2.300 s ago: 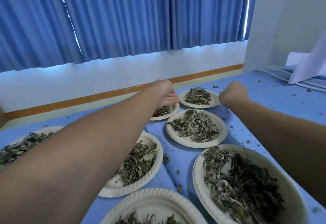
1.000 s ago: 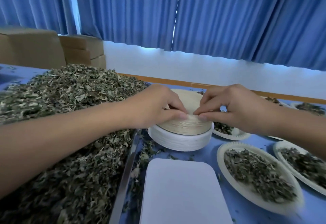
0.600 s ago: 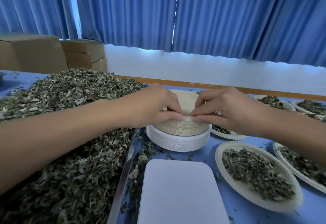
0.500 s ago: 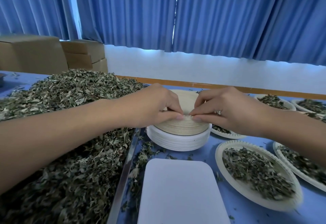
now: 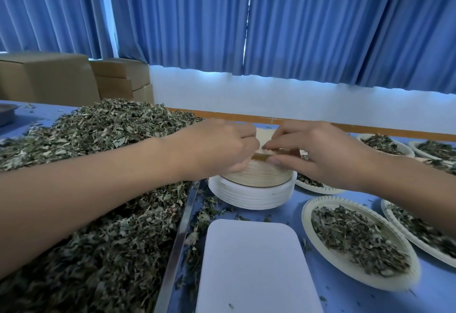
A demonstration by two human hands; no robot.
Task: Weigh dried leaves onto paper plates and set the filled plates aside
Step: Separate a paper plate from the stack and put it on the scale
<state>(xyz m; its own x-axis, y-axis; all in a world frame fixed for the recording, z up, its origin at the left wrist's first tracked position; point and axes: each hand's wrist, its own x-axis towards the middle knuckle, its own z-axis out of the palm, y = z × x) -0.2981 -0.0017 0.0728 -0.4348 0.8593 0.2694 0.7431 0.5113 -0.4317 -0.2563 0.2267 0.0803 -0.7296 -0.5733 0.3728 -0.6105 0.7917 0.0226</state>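
Hands meet in the middle of the scene, over a stack of paper plates (image 5: 259, 177). The left hand (image 5: 217, 147) reaches in from the left across the leaf heap, and the right hand (image 5: 320, 155) reaches in from the right. Their fingertips meet at the near rim of the top plate (image 5: 262, 157). Both hands pinch this rim between thumb and curled fingers, and the rim stands a little lifted from the plates below (it shows as a thin brownish strip between the fingertips). A ring (image 5: 306, 157) sits on one finger of the right hand.

The stack has two parts: cream-coloured plates above and a wider bundle of white plates (image 5: 246, 195) under them, standing on the blue surface (image 5: 345, 295). Left of the stack lies a big heap of dried leaves (image 5: 98, 135) in a metal tray (image 5: 183, 221). The shiny edge of the tray runs from near to far just beside the stack. Some loose leaves (image 5: 204, 214) lie on the surface between the tray and the plates. In front of the stack, on the near side, lies a flat white slab (image 5: 256, 268) with rounded corners and a few leaf crumbs on it.

On the right, several filled plates stand on the surface. One near plate (image 5: 307, 216) is just right of the slab, and other far plates (image 5: 409, 151) are behind the right wrist. At the far left, cardboard boxes (image 5: 49, 78) stand before blue curtains (image 5: 296, 29).
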